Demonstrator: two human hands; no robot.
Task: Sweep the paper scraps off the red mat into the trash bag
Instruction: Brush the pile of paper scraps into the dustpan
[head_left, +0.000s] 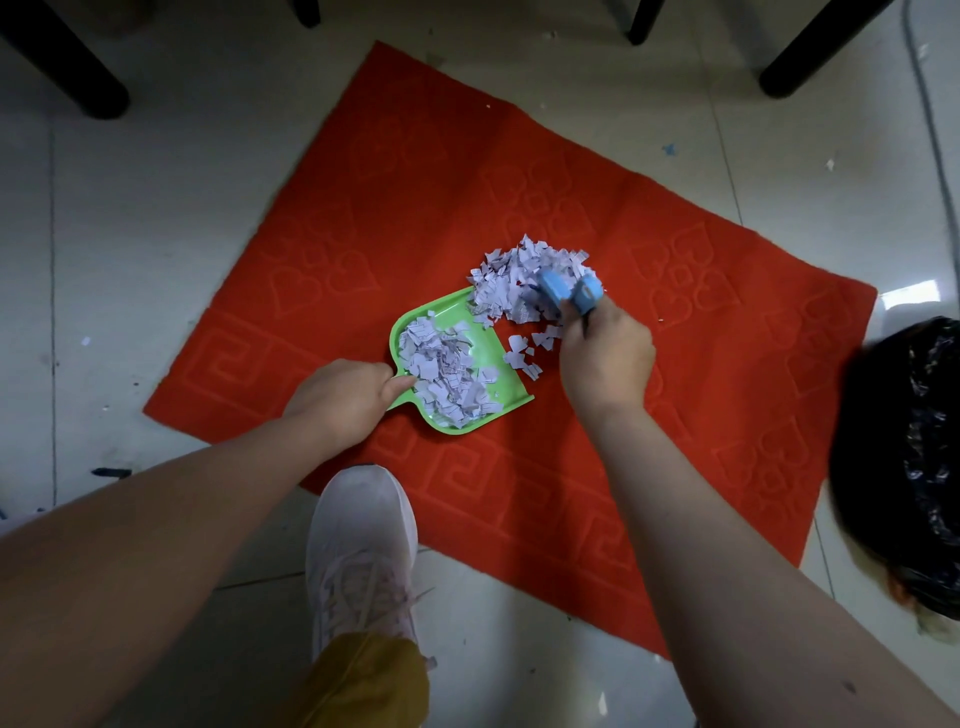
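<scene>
A red mat (395, 218) lies on the tiled floor. On its middle rests a green dustpan (511, 382), partly filled with white paper scraps (447, 371). My left hand (345, 397) grips the dustpan's handle. A larger heap of paper scraps (511, 283) sits on the mat just at the pan's open edge. My right hand (608, 358) holds a small blue brush (569, 293) against the right side of that heap. A few scraps lie between the brush and the pan. A black trash bag (904, 457) stands open at the mat's right edge.
My white shoe (361, 545) stands on the mat's near edge, below the dustpan. Black furniture legs (78, 67) reach the floor at the top left and top right. Small stray scraps dot the tiles around the mat.
</scene>
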